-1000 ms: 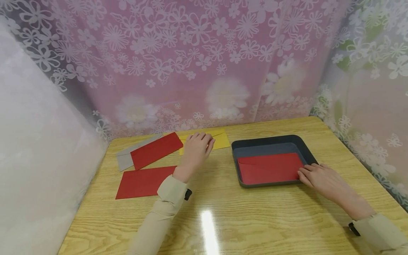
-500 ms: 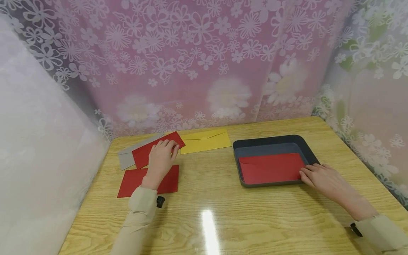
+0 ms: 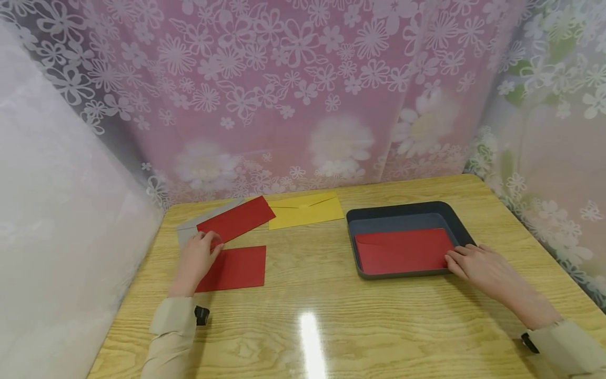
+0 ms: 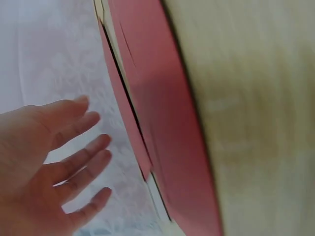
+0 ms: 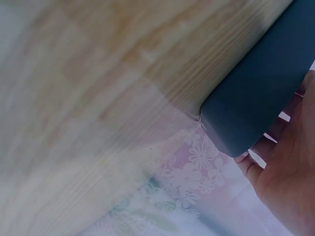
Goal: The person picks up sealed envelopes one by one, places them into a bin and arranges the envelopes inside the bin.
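My left hand point(image 3: 195, 258) hovers over the left side of the table, fingers spread and relaxed with nothing in them, as the left wrist view shows. Under it lies a red envelope point(image 3: 243, 268), its left end hidden by the hand. Just behind, another red envelope point(image 3: 241, 217) lies slanted across a grey envelope point(image 3: 187, 227). On the right, my right hand point(image 3: 487, 271) grips the front right corner of a dark grey tray point(image 3: 397, 211), fingers bent over its rim. A red envelope point(image 3: 402, 250) lies inside the tray along its front.
A yellow envelope point(image 3: 307, 211) lies at the back of the wooden table point(image 3: 369, 326), between the slanted red envelope and the tray. A pink flowered curtain point(image 3: 265, 105) hangs along the table's back edge, with pale curtains at both sides.
My left hand has moved from near the yellow envelope leftward and toward me, over the red envelopes. The right hand and the tray have stayed in place.
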Motion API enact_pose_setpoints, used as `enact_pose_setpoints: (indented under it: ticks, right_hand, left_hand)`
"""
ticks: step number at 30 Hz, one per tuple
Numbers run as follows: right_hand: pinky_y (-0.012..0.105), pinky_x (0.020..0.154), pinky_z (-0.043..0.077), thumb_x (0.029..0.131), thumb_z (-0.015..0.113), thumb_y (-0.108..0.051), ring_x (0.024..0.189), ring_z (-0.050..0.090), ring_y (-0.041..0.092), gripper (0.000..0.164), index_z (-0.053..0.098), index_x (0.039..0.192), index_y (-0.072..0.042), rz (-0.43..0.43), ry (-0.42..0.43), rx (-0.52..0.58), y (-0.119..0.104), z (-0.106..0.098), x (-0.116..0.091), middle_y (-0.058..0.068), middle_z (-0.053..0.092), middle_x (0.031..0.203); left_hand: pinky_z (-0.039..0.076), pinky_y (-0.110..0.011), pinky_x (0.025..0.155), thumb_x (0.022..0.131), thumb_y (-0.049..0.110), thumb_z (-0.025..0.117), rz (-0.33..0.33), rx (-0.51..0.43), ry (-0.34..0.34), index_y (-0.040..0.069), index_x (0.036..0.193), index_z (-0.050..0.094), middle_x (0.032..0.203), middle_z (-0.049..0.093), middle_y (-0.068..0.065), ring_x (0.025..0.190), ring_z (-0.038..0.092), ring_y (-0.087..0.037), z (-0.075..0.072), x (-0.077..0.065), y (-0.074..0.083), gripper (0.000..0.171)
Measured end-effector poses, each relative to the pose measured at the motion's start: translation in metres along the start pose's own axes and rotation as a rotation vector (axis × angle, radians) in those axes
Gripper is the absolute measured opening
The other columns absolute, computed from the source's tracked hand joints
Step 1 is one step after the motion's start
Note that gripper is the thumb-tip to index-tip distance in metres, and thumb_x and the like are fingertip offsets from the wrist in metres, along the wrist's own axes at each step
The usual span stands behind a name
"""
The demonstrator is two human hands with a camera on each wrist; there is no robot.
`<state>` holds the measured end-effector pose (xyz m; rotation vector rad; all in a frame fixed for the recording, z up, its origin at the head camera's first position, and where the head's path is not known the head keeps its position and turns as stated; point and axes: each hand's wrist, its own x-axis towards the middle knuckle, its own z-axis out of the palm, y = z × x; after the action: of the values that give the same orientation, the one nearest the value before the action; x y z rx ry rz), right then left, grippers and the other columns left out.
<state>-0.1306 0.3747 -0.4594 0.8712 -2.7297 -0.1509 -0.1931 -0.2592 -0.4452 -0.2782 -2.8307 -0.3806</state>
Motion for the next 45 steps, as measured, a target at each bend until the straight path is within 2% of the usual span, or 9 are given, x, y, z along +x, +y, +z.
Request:
enact_pose_setpoints:
  ticks: [5,12,17,24,27,30,35,41,45]
  right_hand:
    - [0.055,0.084,0.052,0.087,0.069,-0.014,0.091,0.067,0.035,0.022,0.073,0.105,-0.002,0.029,-0.036,0.018,0.0,0.0,0.0,0.012,0.071,0.103]
    - [0.052,0.079,0.053,0.085,0.069,-0.013,0.086,0.066,0.032,0.02,0.073,0.102,-0.003,0.004,0.028,0.009,0.001,0.002,0.0,0.009,0.07,0.098]
    - [0.053,0.08,0.054,0.084,0.068,-0.012,0.09,0.066,0.033,0.022,0.072,0.104,-0.003,-0.02,0.015,-0.008,0.002,0.003,-0.001,0.011,0.071,0.103]
    - [0.051,0.076,0.054,0.091,0.061,-0.013,0.085,0.064,0.031,0.016,0.071,0.101,-0.004,-0.072,0.055,-0.042,0.004,0.004,-0.002,0.01,0.069,0.099]
    - [0.052,0.077,0.054,0.091,0.063,-0.013,0.085,0.065,0.032,0.017,0.072,0.102,-0.003,-0.051,0.055,-0.025,0.003,0.004,-0.001,0.01,0.07,0.099]
    - [0.052,0.078,0.053,0.087,0.068,-0.013,0.087,0.066,0.033,0.02,0.073,0.103,-0.002,-0.014,0.04,0.001,0.002,0.003,-0.001,0.01,0.07,0.099]
    - [0.053,0.079,0.053,0.085,0.07,-0.012,0.088,0.066,0.033,0.022,0.072,0.105,-0.002,-0.002,0.013,0.003,0.0,0.0,-0.001,0.01,0.07,0.1]
    - [0.052,0.081,0.053,0.086,0.071,-0.013,0.088,0.066,0.032,0.021,0.073,0.104,-0.003,0.016,0.012,0.02,0.0,0.0,0.0,0.009,0.07,0.099]
    - [0.052,0.078,0.054,0.085,0.069,-0.012,0.086,0.065,0.031,0.021,0.072,0.104,-0.003,-0.017,0.034,-0.004,0.001,0.001,-0.001,0.009,0.069,0.099]
  left_hand:
    - [0.053,-0.053,0.075,0.093,0.02,0.075,-0.068,0.013,-0.113,0.0,0.113,0.07,0.103,0.062,-0.023,0.093,0.059,-0.04,-0.005,-0.012,-0.014,0.029]
    - [0.052,-0.061,0.076,0.089,0.03,0.08,-0.094,0.011,-0.205,0.001,0.12,0.068,0.111,0.059,-0.026,0.099,0.057,-0.043,-0.008,-0.017,-0.023,0.044]
    - [0.047,-0.065,0.082,0.085,0.034,0.083,-0.112,-0.045,-0.23,0.002,0.122,0.067,0.117,0.059,-0.025,0.106,0.055,-0.044,-0.008,-0.02,-0.024,0.052]
    - [0.047,-0.061,0.083,0.082,0.036,0.085,-0.105,-0.09,-0.262,0.004,0.112,0.066,0.107,0.062,-0.018,0.098,0.058,-0.037,-0.006,-0.022,-0.021,0.048]
    - [0.047,-0.061,0.083,0.08,0.039,0.086,-0.106,-0.095,-0.277,0.003,0.111,0.065,0.106,0.062,-0.017,0.096,0.059,-0.034,-0.006,-0.023,-0.02,0.052]
    - [0.048,-0.06,0.084,0.076,0.04,0.089,-0.1,-0.099,-0.292,0.003,0.111,0.065,0.106,0.063,-0.016,0.097,0.061,-0.032,-0.006,-0.023,-0.019,0.056]
    - [0.051,-0.051,0.081,0.073,0.04,0.091,-0.093,-0.119,-0.32,0.001,0.107,0.06,0.099,0.065,-0.011,0.088,0.062,-0.025,-0.006,-0.023,-0.018,0.06]
    - [0.051,-0.041,0.075,0.075,0.038,0.09,-0.077,-0.201,-0.346,0.002,0.104,0.066,0.088,0.064,-0.006,0.08,0.058,-0.02,-0.005,-0.023,-0.015,0.052]
    - [0.051,-0.042,0.076,0.079,0.037,0.087,-0.053,-0.231,-0.309,0.004,0.102,0.065,0.091,0.064,-0.006,0.084,0.058,-0.022,-0.003,-0.021,-0.014,0.045]
